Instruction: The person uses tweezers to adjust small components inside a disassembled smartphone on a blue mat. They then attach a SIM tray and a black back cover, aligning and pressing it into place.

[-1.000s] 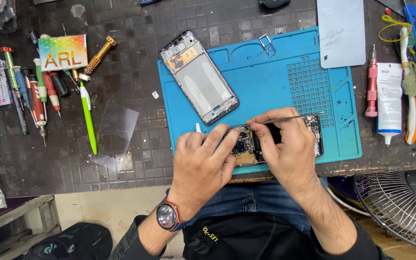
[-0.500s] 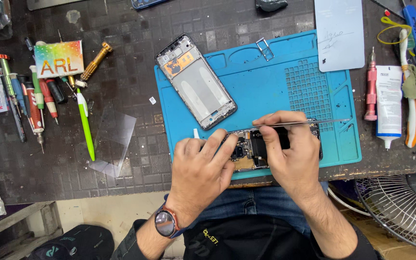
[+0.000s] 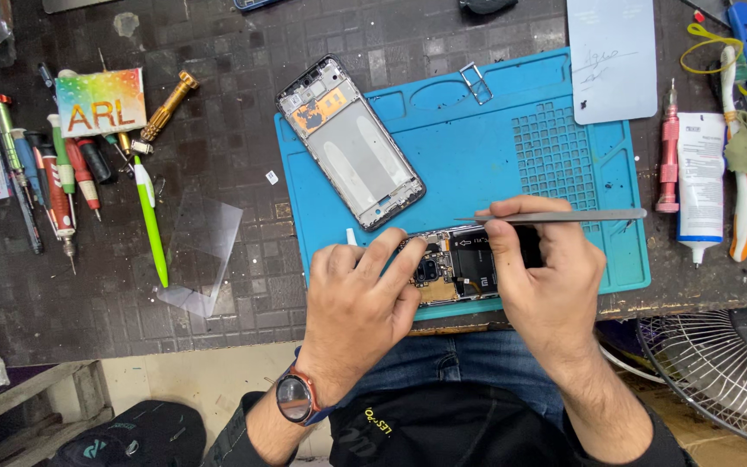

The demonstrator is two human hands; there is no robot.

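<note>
An opened phone body point(image 3: 464, 264) with its circuit board and camera module exposed lies at the near edge of a blue work mat point(image 3: 477, 138). My left hand point(image 3: 360, 311) presses on its left end, fingers spread over the board. My right hand point(image 3: 546, 281) rests over its right end and holds metal tweezers point(image 3: 564, 215) lying level, tips pointing left above the phone. A separate phone frame point(image 3: 349, 143) lies tilted on the mat's upper left corner.
Screwdrivers, a brass-handled tool point(image 3: 164, 107), a green pen point(image 3: 150, 220) and a colourful card point(image 3: 101, 102) lie at left. A clear film point(image 3: 201, 252) lies beside the mat. A white glue tube point(image 3: 700, 183), red tool point(image 3: 667, 156), pale phone back cover point(image 3: 611, 56) sit right. Fan point(image 3: 719, 372) below.
My right hand has turned the tweezers from pointing down at the board to lying level above the phone. The left hand stays pressed on the phone.
</note>
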